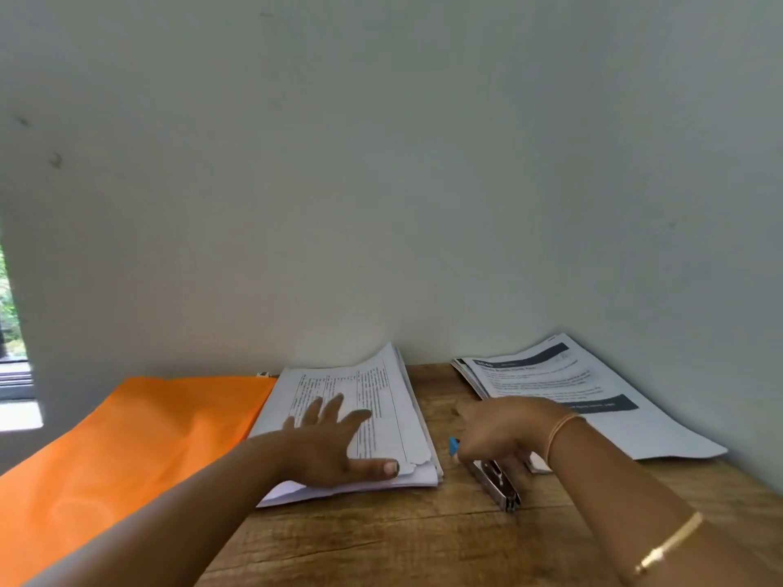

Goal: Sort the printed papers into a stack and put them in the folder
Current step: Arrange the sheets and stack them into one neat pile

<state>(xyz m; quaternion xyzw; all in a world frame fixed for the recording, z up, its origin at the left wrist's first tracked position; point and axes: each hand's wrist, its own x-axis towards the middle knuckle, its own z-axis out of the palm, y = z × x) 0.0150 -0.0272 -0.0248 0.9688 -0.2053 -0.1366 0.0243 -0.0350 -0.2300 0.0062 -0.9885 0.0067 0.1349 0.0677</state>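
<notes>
A thick stack of printed papers [381,391] lies in the middle of the wooden table, its far edge curling up against the wall. My left hand [334,442] rests flat on it with fingers spread, thumb along the near right corner. An orange folder [140,442] lies to the left, its right edge under or beside the stack. A second pile of printed papers [593,400] with dark header bars lies at the right. My right hand [504,430] curls around a metal stapler [495,485] with a blue part, between the two piles.
The wooden table [402,540] meets a plain wall [381,205] at the back. A window opening [12,353] shows at the far left. Bare wood lies in front of the piles, near me.
</notes>
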